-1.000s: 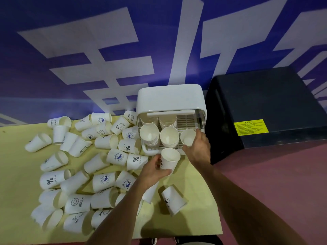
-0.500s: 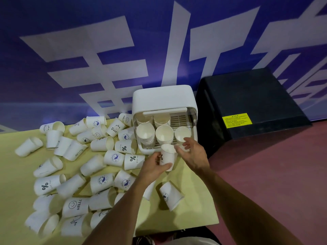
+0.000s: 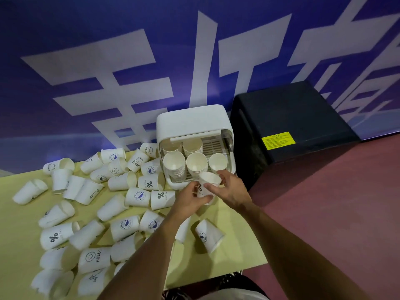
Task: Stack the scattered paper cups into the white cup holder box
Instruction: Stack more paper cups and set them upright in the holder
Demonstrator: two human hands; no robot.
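Cup base hidden by left hand

1. One white box, with five stacks of cups inside (three in front, two behind).
2. Two hands, the left hand and the right hand, holding one cup between them.
3. About thirty loose cups on one table (overlaps blur the exact number).
4. One black box bearing one yellow label.

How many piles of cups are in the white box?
5: front left pile, front middle pile, front right pile, back left pile, back middle pile. The white box may hide more behind.
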